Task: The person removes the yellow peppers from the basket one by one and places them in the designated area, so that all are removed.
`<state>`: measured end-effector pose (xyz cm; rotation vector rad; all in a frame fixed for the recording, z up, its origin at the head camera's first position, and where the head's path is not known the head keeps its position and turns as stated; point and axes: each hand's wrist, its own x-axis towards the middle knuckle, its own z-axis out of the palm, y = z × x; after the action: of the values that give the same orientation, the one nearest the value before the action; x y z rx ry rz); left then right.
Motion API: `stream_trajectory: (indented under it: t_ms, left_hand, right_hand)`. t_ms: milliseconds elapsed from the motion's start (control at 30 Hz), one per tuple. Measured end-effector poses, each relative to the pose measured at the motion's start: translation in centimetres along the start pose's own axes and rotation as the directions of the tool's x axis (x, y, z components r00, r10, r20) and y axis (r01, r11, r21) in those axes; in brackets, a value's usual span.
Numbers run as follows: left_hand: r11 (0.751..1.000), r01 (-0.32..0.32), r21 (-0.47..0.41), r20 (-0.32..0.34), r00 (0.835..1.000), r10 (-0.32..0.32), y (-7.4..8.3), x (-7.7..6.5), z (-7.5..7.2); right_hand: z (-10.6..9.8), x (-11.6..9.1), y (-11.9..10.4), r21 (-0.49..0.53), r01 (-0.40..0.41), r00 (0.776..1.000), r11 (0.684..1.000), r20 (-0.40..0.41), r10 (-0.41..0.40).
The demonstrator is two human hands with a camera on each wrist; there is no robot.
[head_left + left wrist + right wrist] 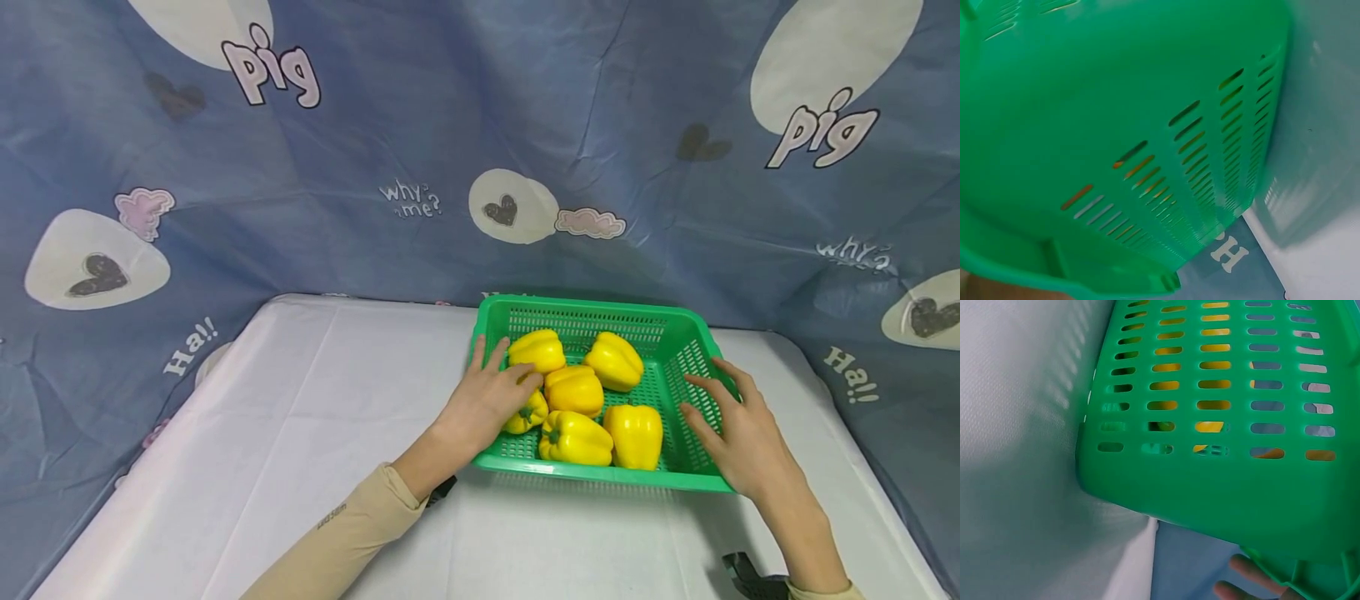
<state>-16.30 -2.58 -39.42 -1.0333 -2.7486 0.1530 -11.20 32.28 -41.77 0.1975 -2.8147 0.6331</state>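
Observation:
A green plastic basket (585, 472) with slotted walls stands on the white-covered table, holding several yellow bell peppers (573, 392). My left hand (487, 400) lies over the basket's left rim, fingers spread, thumb reaching inside above a partly covered pepper (527, 412). At the opposite end, my right hand (742, 433) is by the right rim, its fingers apart and extending over the basket's inside. Between those fingers there is no pepper. The right wrist view shows some fingertips (1250, 575) beside the rim. Close up, the slotted wall (1129, 106) fills most of the left wrist view.
A white cloth (330, 400) covers the table. Behind it hangs a blue printed curtain (360, 125), close to the basket's far side. Black wrist mounts (750, 575) show near both forearms.

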Motion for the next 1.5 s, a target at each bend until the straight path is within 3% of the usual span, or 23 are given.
stream_trajectory:
  t_ms: [233,567,1033,1300,1500]
  left_hand:
    - [0.999,-0.034,0.004,-0.091,0.995,0.034,-0.3,-0.3,0.3]
    - [0.992,-0.057,-0.108,-0.012,0.998,0.056,-1.2,-0.7,0.0]
    - [0.972,-0.097,-0.216,-0.04,0.995,0.09,-2.0,-1.0,-0.6]
    - [0.962,-0.103,-0.252,-0.111,0.991,0.076,-2.7,-1.4,-1.6]
    - [0.961,-0.107,-0.256,-0.197,0.979,0.056,-3.1,-1.9,-2.2]
  right_hand:
    - [0.1,0.0,0.0,0.006,0.001,1.0,1.0,-0.007,-0.001]
    - [0.2,-0.1,-0.1,-0.002,-0.02,1.0,1.0,-0.006,0.02]
    - [0.3,-0.1,-0.1,-0.013,-0.046,0.999,0.999,-0.005,0.046]
    - [0.4,-0.1,0.0,-0.007,-0.044,0.999,0.999,0.002,0.044]
    - [0.4,-0.1,-0.1,-0.02,-0.049,0.999,0.999,0.006,0.049]
